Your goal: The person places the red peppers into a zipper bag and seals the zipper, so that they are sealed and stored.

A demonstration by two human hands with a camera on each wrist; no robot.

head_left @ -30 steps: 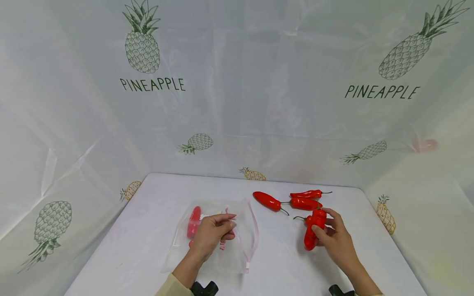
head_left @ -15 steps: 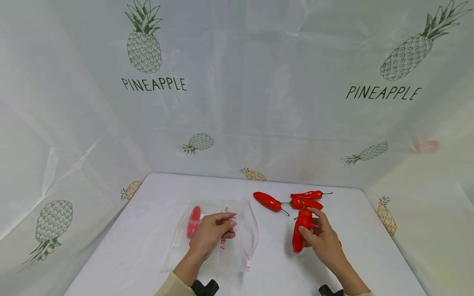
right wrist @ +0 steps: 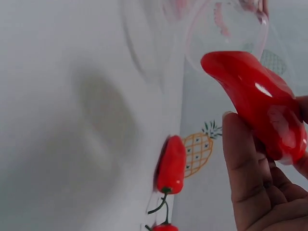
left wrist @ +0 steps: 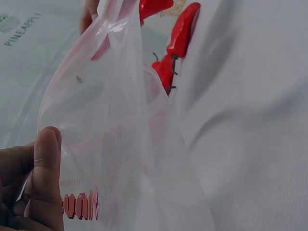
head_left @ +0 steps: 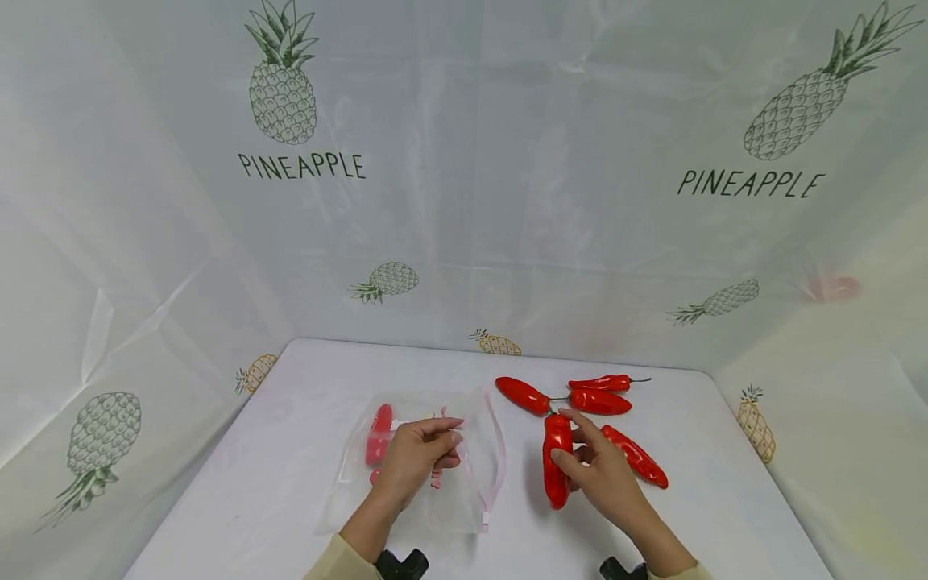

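My left hand (head_left: 415,461) pinches the rim of a clear zip bag (head_left: 453,514) with a pink closure strip. The bag's mouth gapes toward the right, as its curved edge shows in the left wrist view. Inside the bag lies a red pepper (head_left: 379,435), seen through the plastic and partly behind the hand. My right hand (head_left: 605,477) grips another red pepper (head_left: 557,466) between thumb and fingers, to the right of the bag's mouth. In the right wrist view this glossy pepper (right wrist: 262,96) is held up off the table, its tapered end pointing away from the palm.
Beyond the right hand lie a red pepper (head_left: 522,395) pointing left, a second one (head_left: 600,401) and a thinner one (head_left: 602,383). Another pepper (head_left: 638,459) lies right of that hand. A pineapple-print curtain (head_left: 507,201) encloses the white table (head_left: 239,483).
My right hand has moved left with its pepper toward the bag, uncovering the pepper lying at the right. The left hand and bag have stayed in place.
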